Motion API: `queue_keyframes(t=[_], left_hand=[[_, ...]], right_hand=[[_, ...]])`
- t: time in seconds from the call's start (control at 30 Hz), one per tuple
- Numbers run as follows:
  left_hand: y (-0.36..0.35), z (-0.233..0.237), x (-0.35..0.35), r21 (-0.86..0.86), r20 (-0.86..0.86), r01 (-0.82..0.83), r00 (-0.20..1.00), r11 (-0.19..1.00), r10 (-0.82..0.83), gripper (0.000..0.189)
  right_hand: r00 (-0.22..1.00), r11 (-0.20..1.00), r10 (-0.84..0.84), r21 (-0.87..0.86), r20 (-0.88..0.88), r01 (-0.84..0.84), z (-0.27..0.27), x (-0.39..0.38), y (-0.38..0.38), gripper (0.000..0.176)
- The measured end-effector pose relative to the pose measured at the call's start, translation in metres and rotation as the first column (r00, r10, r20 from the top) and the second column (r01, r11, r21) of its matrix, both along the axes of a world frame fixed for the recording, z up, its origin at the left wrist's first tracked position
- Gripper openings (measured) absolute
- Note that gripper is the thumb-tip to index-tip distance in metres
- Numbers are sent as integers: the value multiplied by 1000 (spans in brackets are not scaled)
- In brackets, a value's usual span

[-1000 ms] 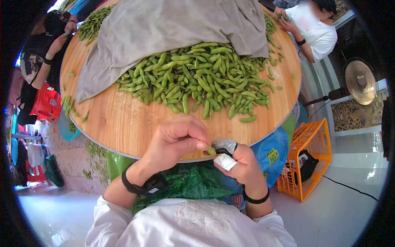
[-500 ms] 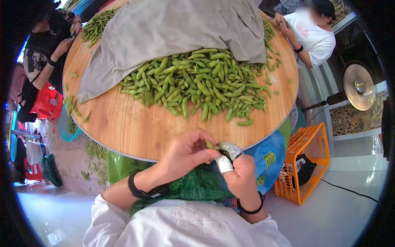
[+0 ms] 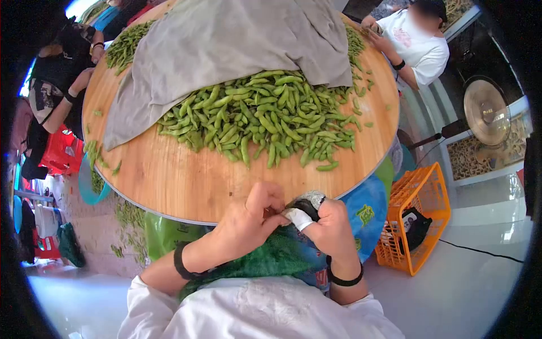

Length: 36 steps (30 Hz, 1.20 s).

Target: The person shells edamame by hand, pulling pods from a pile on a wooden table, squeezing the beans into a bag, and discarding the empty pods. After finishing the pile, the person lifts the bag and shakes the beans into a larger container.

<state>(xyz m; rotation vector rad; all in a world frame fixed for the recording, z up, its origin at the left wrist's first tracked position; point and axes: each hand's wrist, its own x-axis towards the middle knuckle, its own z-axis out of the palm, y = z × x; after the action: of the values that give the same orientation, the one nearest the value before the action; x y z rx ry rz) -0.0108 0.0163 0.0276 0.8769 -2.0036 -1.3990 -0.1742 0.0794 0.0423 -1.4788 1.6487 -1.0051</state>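
Observation:
My left hand (image 3: 248,220) is closed in a pinch at the table's near edge, its fingertips meeting those of my right hand. White wrapping covers the thumb of my right hand (image 3: 327,226), and a grey-white covering is on its curled fingers. Whatever lies between the fingertips is hidden. Beyond both hands a heap of green soybean pods (image 3: 248,116) spreads over the round wooden table (image 3: 169,178). A grey cloth (image 3: 237,39) covers the back of the heap. Below my hands a green mesh bag (image 3: 271,254) lies over my lap.
An orange crate (image 3: 415,226) holding a black bag stands at the right, near a round fan (image 3: 486,110). One person in white (image 3: 420,48) sits at the far right, another in dark clothes (image 3: 51,79) at the left. Loose pods (image 3: 130,220) lie on the floor.
The pod that showed between my fingertips is out of sight now. My hands remain together, with the left fingers curled closer to the right thumb. The view has shifted slightly.

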Motion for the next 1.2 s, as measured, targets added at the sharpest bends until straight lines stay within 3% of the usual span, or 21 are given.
queue_keyframes(t=[0.1,0.17,0.2,0.3,0.4,0.47,0.5,0.57,0.7,0.77,0.8,0.87,0.9,0.97,1.0,1.17,1.2], left_hand=[[3,-10,4,-71,-60,16,998,997,-21,25],[3,-17,5,-363,-149,94,976,927,-157,22],[4,-19,5,-365,-146,85,978,927,-147,22],[10,-23,2,-373,-209,65,966,925,-152,19],[15,-20,4,-420,-213,72,961,905,-175,19],[16,-11,10,-107,-66,140,987,984,-148,18],[16,-15,13,-111,-63,145,986,983,-152,18],[13,-27,17,48,-75,175,982,983,-172,20],[20,-17,19,8,-37,195,980,981,-194,22],[20,-10,16,414,-78,152,988,898,-131,22],[20,-12,15,413,-78,152,988,898,-131,22],[18,-19,11,404,-304,105,952,909,25,19],[17,-23,10,397,-307,106,951,912,23,19],[19,-29,10,81,-238,120,966,989,-98,16],[18,-29,10,81,-238,124,966,989,-102,16],[17,-29,6,-345,-159,167,960,924,-232,21],[17,-28,6,-343,-158,167,960,924,-232,21]], right_hand=[[996,998,56,-28,64,-55,-4,-4,3,11],[907,944,-49,317,418,-95,3,-8,4,9],[906,943,-38,314,421,-106,1,-10,4,9],[702,936,-110,311,704,-165,-12,-12,8,12],[696,948,-140,298,704,-110,-14,-9,15,12],[737,964,-152,265,658,-38,-11,-7,10,11],[772,968,-189,249,607,41,-11,-7,11,11],[801,975,-146,221,580,18,-3,-8,9,11],[895,985,-86,169,438,12,5,-4,15,11],[921,987,-87,160,379,27,4,3,19,10],[943,988,-88,146,321,42,2,6,20,9],[940,992,-75,119,333,37,-2,7,21,8],[900,984,-106,172,422,35,-1,7,19,8],[851,973,-143,227,505,29,-4,4,19,9],[833,971,-154,239,531,26,-11,2,18,10],[779,956,-158,292,607,-34,-24,-8,17,11],[756,955,-164,294,633,-39,-25,-10,17,12]])
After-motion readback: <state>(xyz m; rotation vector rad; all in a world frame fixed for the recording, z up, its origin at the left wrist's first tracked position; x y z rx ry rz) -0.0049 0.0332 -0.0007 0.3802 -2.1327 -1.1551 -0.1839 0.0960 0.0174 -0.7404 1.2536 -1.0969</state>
